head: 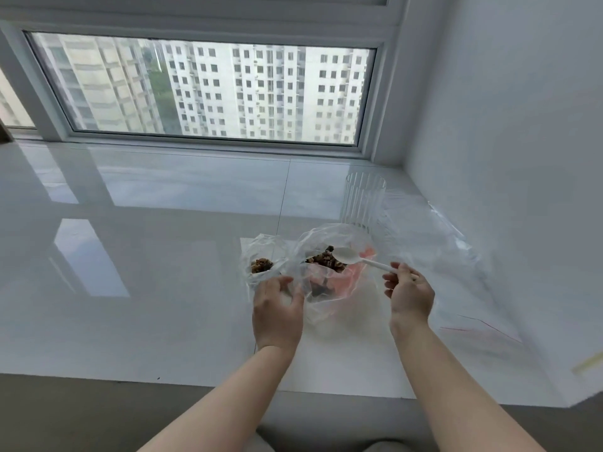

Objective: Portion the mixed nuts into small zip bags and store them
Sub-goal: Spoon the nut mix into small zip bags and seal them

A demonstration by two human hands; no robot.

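A glossy white sill (146,256) runs under a wide window (208,89) that looks onto tower blocks; a white wall (505,125) closes it on the right, and its front edge drops to a grey floor.

Toward the right side of the sill sit 2 clear bags. The large bag (329,256) holds mixed nuts (326,260) and shows pink print; its mouth gapes upward. The small zip bag (261,265), touching its left side, holds a little heap of nuts.

The left hand (277,308) pinches the plastic where the 2 bags meet. The right hand (409,293) grips a white spoon (359,258); its long axis runs left-right, bowl pointing left over the large bag's mouth.

A ribbed clear glass (363,200) stands behind, and flat empty bags (456,272) lie along the wall. The sill's left half is bare.
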